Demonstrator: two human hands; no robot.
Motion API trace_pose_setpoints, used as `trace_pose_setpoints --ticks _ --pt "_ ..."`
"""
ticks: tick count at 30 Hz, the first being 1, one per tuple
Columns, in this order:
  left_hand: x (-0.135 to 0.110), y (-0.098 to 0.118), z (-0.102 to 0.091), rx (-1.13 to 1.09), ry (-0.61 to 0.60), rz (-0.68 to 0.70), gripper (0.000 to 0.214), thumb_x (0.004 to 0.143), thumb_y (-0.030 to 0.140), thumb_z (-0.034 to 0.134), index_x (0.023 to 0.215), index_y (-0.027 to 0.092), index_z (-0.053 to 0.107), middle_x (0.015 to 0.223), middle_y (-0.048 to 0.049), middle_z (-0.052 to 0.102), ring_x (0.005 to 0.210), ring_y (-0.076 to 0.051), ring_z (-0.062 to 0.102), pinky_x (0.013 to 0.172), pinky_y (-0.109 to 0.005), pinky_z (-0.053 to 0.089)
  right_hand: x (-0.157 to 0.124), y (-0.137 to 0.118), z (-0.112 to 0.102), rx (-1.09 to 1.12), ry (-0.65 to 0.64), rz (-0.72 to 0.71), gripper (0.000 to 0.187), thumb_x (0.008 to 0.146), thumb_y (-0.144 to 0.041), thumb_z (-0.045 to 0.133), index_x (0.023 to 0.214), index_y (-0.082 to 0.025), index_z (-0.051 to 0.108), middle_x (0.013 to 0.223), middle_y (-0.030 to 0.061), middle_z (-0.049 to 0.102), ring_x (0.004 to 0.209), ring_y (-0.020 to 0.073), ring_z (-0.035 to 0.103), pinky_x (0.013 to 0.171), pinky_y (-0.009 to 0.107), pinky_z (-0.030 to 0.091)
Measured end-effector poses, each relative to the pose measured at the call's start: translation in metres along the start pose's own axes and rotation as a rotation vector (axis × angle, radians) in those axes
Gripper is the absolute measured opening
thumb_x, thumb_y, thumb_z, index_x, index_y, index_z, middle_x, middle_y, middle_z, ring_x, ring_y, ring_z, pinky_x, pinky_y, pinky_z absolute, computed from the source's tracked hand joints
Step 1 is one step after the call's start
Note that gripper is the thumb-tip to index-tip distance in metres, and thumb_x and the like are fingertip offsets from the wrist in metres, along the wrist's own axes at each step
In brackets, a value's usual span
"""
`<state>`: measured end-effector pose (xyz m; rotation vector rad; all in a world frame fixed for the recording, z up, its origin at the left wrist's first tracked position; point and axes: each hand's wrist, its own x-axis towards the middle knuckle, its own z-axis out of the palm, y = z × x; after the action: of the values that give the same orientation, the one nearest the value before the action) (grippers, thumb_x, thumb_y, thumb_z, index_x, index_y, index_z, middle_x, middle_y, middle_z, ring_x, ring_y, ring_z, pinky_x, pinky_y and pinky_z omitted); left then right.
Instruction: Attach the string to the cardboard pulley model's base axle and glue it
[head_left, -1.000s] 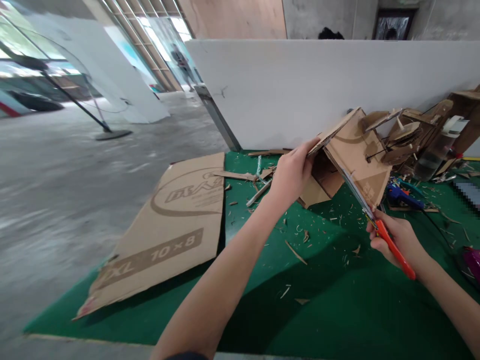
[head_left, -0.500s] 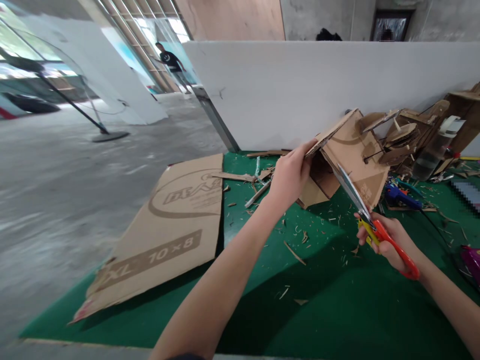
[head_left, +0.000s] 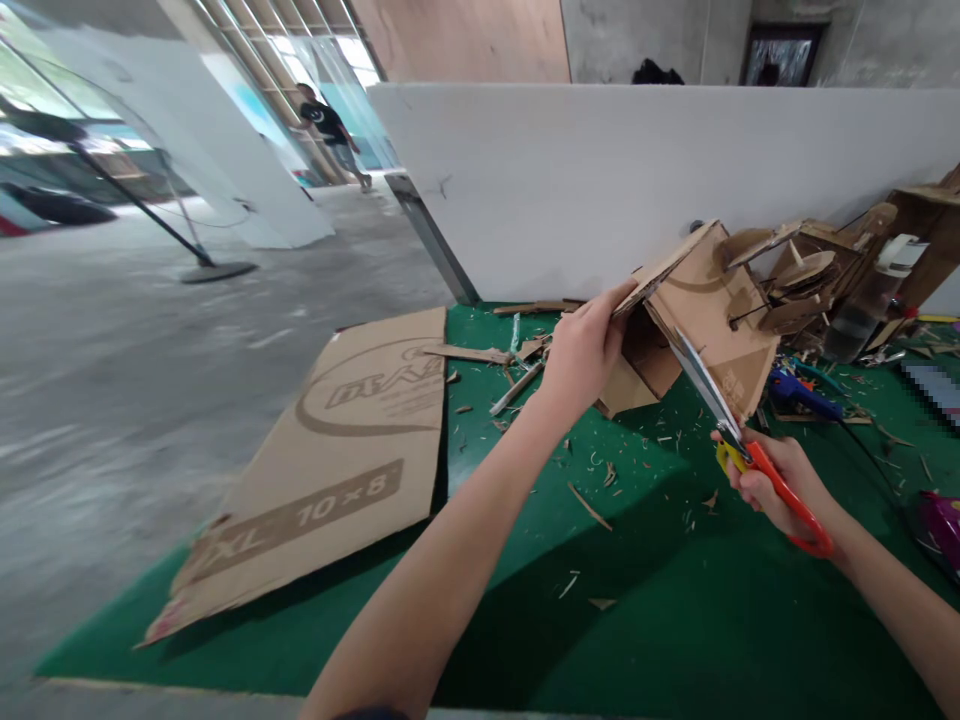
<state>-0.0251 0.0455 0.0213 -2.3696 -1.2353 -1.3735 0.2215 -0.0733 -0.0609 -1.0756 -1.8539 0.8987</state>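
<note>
My left hand grips the left edge of a cardboard box structure, holding it tilted over the table. Its fingertips are partly hidden behind the cardboard. Closed around a pair of scissors with red and yellow handles, my right hand is at the lower right of the box. The blades point up and left, in front of the box's near side, and look nearly together. Whether they touch the cardboard I cannot tell.
A printed cardboard sheet lies on the green table at left. Scraps are scattered about. At right are a blue glue gun, a clear bottle and cardboard parts. A white panel stands behind; a person is far off.
The scissors and my right hand have shifted very slightly. My left hand and the box stay almost still. The person in the background has moved a little to the left.
</note>
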Motion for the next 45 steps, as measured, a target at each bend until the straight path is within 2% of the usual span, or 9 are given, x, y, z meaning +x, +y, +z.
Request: trace_pose_setpoints --ticks 5,8,12,16,22,32,36,39,45 --pt "0.0 0.003 -0.002 0.006 -0.026 -0.007 0.041 0.091 0.011 0.042 0.127 0.018 0.06 0.115 -0.007 0.072 0.104 -0.021 0.068 0.088 -0.032 0.054 -0.001 0.0 -0.001 -0.053 0.02 -0.05 0.042 0.09 -0.056 0.053 0.082 -0.016 0.059 0.058 -0.0021 0.05 0.044 0.0086 0.044 0.042 0.023 0.038" --pt "-0.001 0.002 -0.002 -0.002 -0.03 0.0 0.041 0.092 0.012 0.042 0.128 0.019 0.06 0.116 -0.0077 0.072 0.102 -0.02 0.069 0.088 -0.033 0.055 0.0 -0.003 -0.004 -0.038 0.01 -0.037 0.043 0.089 -0.058 0.053 0.09 -0.016 0.059 0.059 -0.0026 0.051 0.044 0.0086 0.044 0.042 0.023 0.038" --pt "-0.001 -0.001 0.0 -0.009 -0.018 0.004 0.042 0.091 0.011 0.043 0.129 0.02 0.06 0.115 -0.0072 0.072 0.101 -0.02 0.069 0.087 -0.033 0.055 0.002 -0.001 -0.009 0.111 -0.046 0.036 0.058 0.079 -0.068 0.061 0.105 -0.017 0.053 0.073 0.0026 0.061 0.054 0.0123 0.053 0.048 0.026 0.042" --pt "-0.003 -0.001 0.001 -0.023 -0.014 0.028 0.044 0.09 0.009 0.042 0.129 0.02 0.059 0.12 -0.0069 0.071 0.107 -0.019 0.068 0.091 -0.032 0.054 0.003 0.0 -0.006 0.32 -0.073 0.073 0.077 0.065 -0.074 0.07 0.114 -0.02 0.046 0.084 0.0058 0.064 0.068 0.0174 0.062 0.058 0.029 0.049" --pt "-0.005 0.0 0.005 -0.066 -0.034 0.083 0.048 0.089 0.007 0.043 0.133 0.019 0.056 0.129 -0.0091 0.066 0.115 -0.021 0.065 0.097 -0.039 0.054 0.005 -0.007 0.001 0.325 -0.009 0.063 0.073 0.067 -0.077 0.066 0.109 -0.018 0.052 0.09 0.0081 0.063 0.073 0.0184 0.061 0.055 0.028 0.048" --pt "-0.006 0.001 0.004 -0.045 -0.035 0.092 0.048 0.089 0.006 0.04 0.132 0.016 0.057 0.128 -0.0086 0.067 0.115 -0.02 0.065 0.096 -0.034 0.054 0.005 -0.006 -0.005 0.216 -0.031 0.106 0.066 0.072 -0.079 0.06 0.091 -0.015 0.061 0.085 0.0091 0.066 0.074 0.0213 0.064 0.058 0.03 0.05" --pt "-0.006 0.0 0.005 -0.052 -0.034 0.085 0.05 0.087 0.004 0.041 0.132 0.018 0.057 0.127 -0.0069 0.067 0.115 -0.019 0.065 0.097 -0.034 0.054 0.006 -0.004 -0.007 0.147 -0.063 0.092 0.059 0.077 -0.076 0.056 0.073 -0.017 0.056 0.067 0.0031 0.058 0.059 0.0145 0.053 0.051 0.027 0.041" --pt "-0.006 0.0 0.005 -0.065 -0.029 0.087 0.049 0.088 0.005 0.042 0.132 0.018 0.057 0.127 -0.0075 0.068 0.116 -0.019 0.065 0.098 -0.034 0.054 0.006 -0.003 -0.007 0.15 -0.139 0.085 0.062 0.078 -0.079 0.05 0.069 -0.018 0.054 0.063 0.0018 0.054 0.056 0.013 0.048 0.05 0.026 0.038" --pt "-0.007 -0.001 0.005 -0.067 -0.032 0.101 0.048 0.089 0.006 0.043 0.133 0.02 0.056 0.129 -0.0064 0.066 0.118 -0.018 0.063 0.098 -0.034 0.053 0.006 -0.008 -0.006 0.045 -0.065 0.016 0.063 0.08 -0.079 0.047 0.063 -0.019 0.047 0.062 0.0006 0.049 0.056 0.0119 0.043 0.051 0.026 0.033"
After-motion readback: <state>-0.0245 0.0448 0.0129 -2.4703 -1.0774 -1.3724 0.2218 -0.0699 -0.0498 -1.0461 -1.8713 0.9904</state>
